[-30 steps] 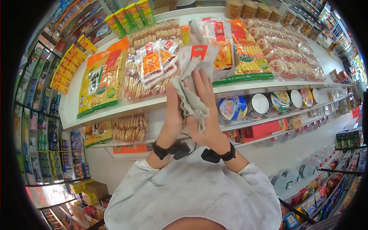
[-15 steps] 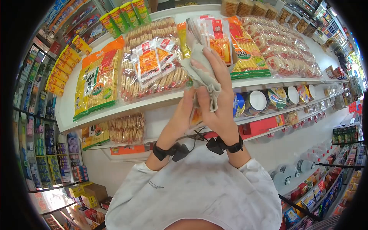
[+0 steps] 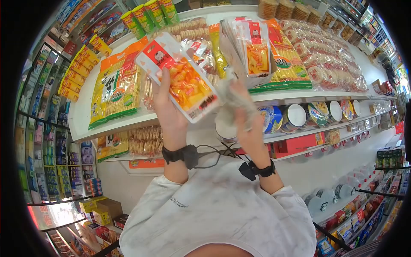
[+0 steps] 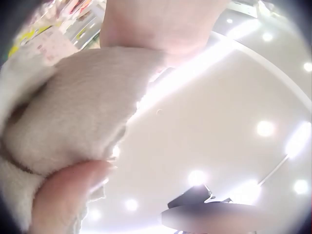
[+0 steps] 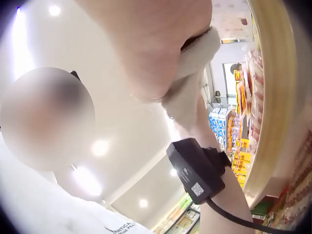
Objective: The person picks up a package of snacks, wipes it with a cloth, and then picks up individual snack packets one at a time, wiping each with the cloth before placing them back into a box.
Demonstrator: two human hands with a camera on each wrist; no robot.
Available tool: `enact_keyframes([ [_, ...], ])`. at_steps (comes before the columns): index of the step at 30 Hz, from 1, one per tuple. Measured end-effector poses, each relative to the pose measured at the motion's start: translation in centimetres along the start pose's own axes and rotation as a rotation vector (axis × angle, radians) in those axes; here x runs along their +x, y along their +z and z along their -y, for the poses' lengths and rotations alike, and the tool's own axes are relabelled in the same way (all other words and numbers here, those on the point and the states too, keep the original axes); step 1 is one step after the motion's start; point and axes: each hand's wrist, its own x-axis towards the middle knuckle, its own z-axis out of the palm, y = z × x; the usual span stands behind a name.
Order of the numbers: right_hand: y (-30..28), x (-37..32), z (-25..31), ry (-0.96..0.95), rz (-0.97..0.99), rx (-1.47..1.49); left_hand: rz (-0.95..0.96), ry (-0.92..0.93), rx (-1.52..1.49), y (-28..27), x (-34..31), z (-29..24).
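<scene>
My left hand [image 3: 170,109] grips a flat snack packet [image 3: 188,85], its thumb lying over the front. The packet has a red top band and a picture of orange food; it is tilted, with its top toward the upper left. Close beside its lower right corner, my right hand [image 3: 248,128] holds a crumpled grey cloth [image 3: 233,96], blurred in the head view. The cloth [image 4: 92,107] fills much of the left wrist view, and in the right wrist view the cloth [image 5: 197,56] bunches against the hand.
A white shelf [image 3: 137,126] spans the front. On it lie noodle bags [image 3: 115,90], cracker packs [image 3: 325,60] and a box of similar packets [image 3: 257,51]. Lidded tubs [image 3: 295,115] stand on the tier below. Yellow boxes [image 3: 79,70] line the left end.
The hands were together with the cloth folded about the packet; now they are apart. The left hand has moved left with the packet, its front now showing, and the cloth is in the right hand.
</scene>
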Motion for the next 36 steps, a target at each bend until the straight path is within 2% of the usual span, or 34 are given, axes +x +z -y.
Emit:
enact_keyframes([
  [2,-0.5,0.0,0.5,0.393,-0.158,0.51,0.04,-0.031,0.074,0.3,-0.7,0.6],
  [4,0.2,-1.5,0.2,0.52,-0.135,0.515,0.123,-0.077,0.172,-0.2,-1.6,2.0],
  [6,1.6,-2.1,0.4,0.36,-0.041,0.436,0.116,-0.053,0.386,0.1,-1.6,2.9],
  [7,1.5,-2.3,0.2,0.262,-0.056,0.321,0.115,-0.041,0.491,0.3,-1.3,3.5],
  [8,1.4,-2.5,-0.2,0.161,-0.07,0.206,0.082,0.176,0.658,-0.5,-0.8,5.0],
  [9,1.3,-2.5,-0.4,0.061,-0.083,0.092,0.081,0.25,0.712,-0.2,-0.9,5.3],
  [11,1.3,-2.5,-0.6,0.073,-0.064,0.138,0.079,0.397,0.825,0.4,-1.2,5.7],
  [15,1.8,-2.1,0.6,-0.013,0.023,0.183,0.354,0.022,0.57,2.1,-2.9,4.7],
  [16,1.9,-1.6,0.9,-0.022,0.091,0.18,0.377,-0.081,0.511,1.3,-3.0,4.7],
  [19,1.1,-0.3,0.3,-0.233,0.048,0.014,0.296,-0.326,0.342,2.3,-4.5,3.8],
  [20,1.1,0.4,0.1,-0.25,0.002,-0.031,0.331,-0.384,0.129,1.6,-4.7,4.2],
  [23,-0.6,3.1,0.8,-0.343,-0.069,-0.218,0.5,-0.228,0.603,-0.8,-5.5,5.9],
  [24,-1.1,3.9,1.3,-0.402,-0.149,-0.301,0.596,-0.289,0.53,1.0,-5.1,4.7],
  [26,-1.6,3.9,1.6,-0.085,-0.118,-0.014,0.627,-0.268,0.583,1.1,-5.1,4.4],
  [28,-2.3,3.7,1.2,0.132,-0.089,0.157,0.669,-0.277,0.587,1.1,-4.8,3.9],
  [30,-3.3,3.5,0.2,0.253,-0.073,0.205,0.73,-0.324,0.536,1.0,-4.3,3.5],
  [32,-3.4,3.3,0.9,0.358,-0.134,0.331,0.655,-0.427,0.568,1.0,-4.5,3.4],
  [34,-2.9,3.2,1.4,0.171,-0.197,0.189,0.497,-0.51,0.407,1.3,-5.0,3.8],
  [36,-1.3,3.4,1.5,-0.32,-0.251,-0.214,0.26,-0.553,0.067,2.3,-5.5,4.7],
])
